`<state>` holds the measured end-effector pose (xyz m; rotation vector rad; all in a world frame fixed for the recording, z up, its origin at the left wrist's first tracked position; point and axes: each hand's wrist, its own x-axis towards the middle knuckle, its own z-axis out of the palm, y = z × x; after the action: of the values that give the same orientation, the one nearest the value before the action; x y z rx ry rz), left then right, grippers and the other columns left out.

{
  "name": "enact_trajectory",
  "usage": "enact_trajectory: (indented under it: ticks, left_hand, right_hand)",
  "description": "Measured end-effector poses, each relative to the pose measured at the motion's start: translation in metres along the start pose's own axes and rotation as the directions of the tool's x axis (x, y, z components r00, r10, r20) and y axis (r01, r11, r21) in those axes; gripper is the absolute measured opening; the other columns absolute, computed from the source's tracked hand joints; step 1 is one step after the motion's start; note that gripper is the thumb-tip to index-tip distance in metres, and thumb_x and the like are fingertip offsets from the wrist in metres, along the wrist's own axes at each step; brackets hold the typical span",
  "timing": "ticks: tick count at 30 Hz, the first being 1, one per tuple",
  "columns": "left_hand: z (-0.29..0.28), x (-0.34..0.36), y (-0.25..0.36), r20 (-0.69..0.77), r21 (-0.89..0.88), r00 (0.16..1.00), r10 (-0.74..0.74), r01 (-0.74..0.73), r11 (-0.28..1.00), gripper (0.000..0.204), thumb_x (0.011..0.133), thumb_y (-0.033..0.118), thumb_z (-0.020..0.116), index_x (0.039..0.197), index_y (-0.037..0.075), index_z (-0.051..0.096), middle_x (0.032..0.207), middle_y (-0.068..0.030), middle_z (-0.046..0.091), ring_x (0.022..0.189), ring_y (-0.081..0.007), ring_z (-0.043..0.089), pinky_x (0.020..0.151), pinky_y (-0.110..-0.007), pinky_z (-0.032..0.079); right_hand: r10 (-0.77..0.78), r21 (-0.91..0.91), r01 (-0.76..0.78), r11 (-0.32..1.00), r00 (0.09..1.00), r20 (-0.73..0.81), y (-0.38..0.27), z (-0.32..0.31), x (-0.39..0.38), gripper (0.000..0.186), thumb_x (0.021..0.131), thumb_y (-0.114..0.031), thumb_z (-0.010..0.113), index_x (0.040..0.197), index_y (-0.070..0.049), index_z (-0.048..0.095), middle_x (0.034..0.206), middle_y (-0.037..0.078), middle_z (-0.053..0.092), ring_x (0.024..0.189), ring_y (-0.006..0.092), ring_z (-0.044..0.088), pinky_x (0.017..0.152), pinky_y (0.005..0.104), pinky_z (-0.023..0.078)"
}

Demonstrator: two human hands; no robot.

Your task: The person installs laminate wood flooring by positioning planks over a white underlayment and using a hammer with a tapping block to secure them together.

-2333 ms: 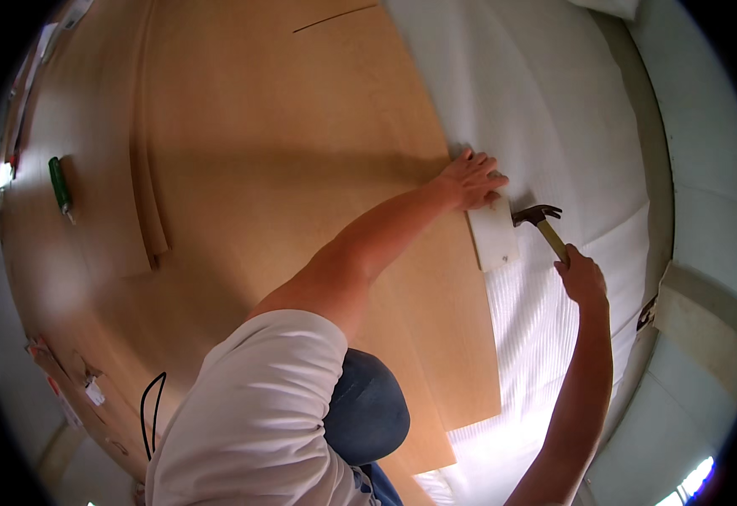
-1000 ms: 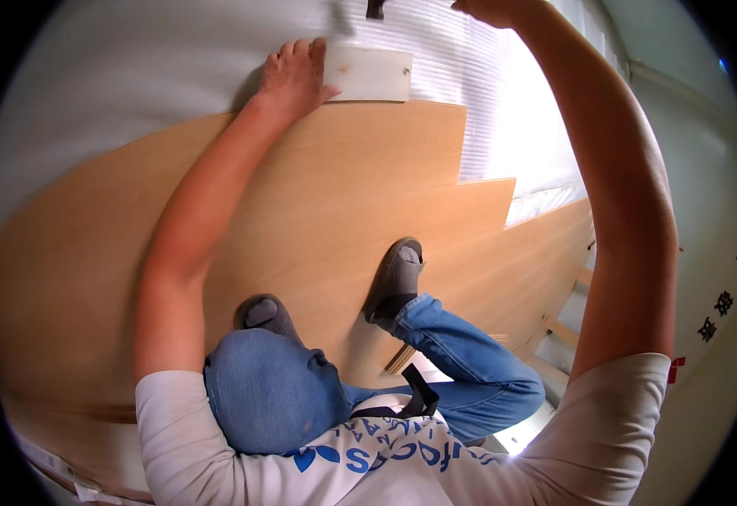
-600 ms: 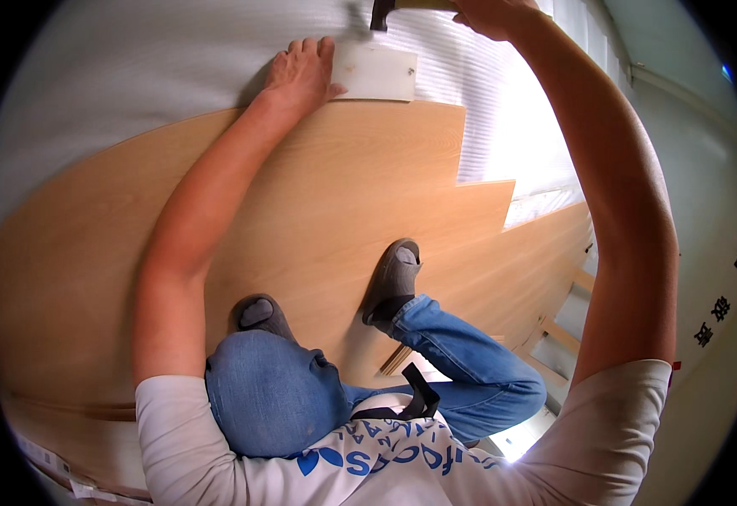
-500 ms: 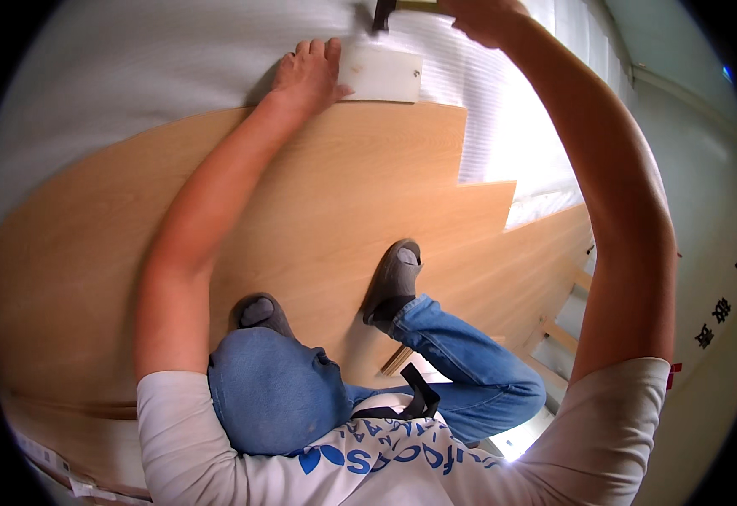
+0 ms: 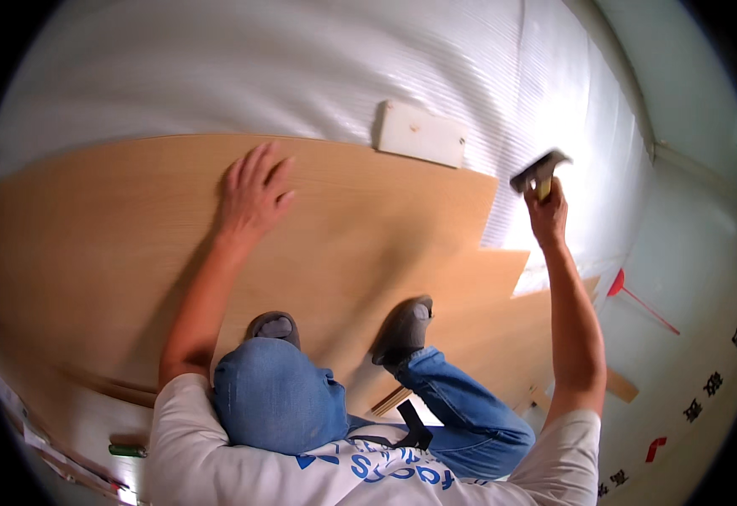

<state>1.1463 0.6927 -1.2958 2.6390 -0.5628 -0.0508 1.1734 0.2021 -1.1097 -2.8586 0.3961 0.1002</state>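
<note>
My right hand (image 5: 547, 221) is closed round the handle of a claw hammer (image 5: 539, 171), raised at the right over the silvery foam underlay (image 5: 318, 76). My left hand (image 5: 253, 196) rests on the light wood-look floor planks (image 5: 360, 190), fingers stretched out, close to their far edge. A whitish rectangular block (image 5: 421, 135) lies along that far edge, between my two hands, and neither hand touches it. At the right the planks end in a stepped line, with underlay showing beyond.
My slippered feet stand on the planks, the right slipper (image 5: 404, 331) nearer the middle. Beside my right leg lie a few narrow wood pieces (image 5: 390, 401). A red long-handled tool (image 5: 645, 305) is by the pale wall (image 5: 688, 253) at right. A green object (image 5: 127, 450) lies at lower left.
My left hand has let go of the whitish block and moved left and nearer onto the planks. My right hand has come nearer and to the right with the hammer.
</note>
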Motion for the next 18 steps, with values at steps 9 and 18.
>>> enact_trajectory:
  ticks: [9, 18]
  left_hand:
    - [-0.008, -0.050, -0.055, -0.083, -0.037, 0.970, -0.229, 0.226, 0.973, 0.061, 0.081, 0.035, 0.072, 0.134, 0.008, 0.060, 0.151, -0.0110, 0.047, 0.140, -0.0336, 0.040, 0.115, -0.051, 0.030]
    - [-0.057, -0.253, 0.018, 0.051, 0.061, 0.789, -0.613, 0.610, 0.790, 0.064, 0.093, 0.033, 0.062, 0.150, 0.013, 0.042, 0.161, -0.0150, 0.030, 0.152, -0.0333, 0.021, 0.119, -0.054, 0.026]
  right_hand:
    - [-0.584, -0.126, 0.673, 0.729, 0.707, 0.398, -0.044, 0.106, 0.056, 0.035, 0.075, -0.032, 0.084, 0.084, 0.000, 0.075, 0.155, 0.027, 0.037, 0.140, 0.0454, 0.035, 0.116, 0.0524, 0.030]
    - [-0.585, -0.089, 0.681, 0.727, 0.682, 0.440, -0.064, 0.148, 0.069, 0.045, 0.070, -0.042, 0.086, 0.087, -0.002, 0.076, 0.154, 0.024, 0.036, 0.138, 0.0429, 0.037, 0.114, 0.0499, 0.034]
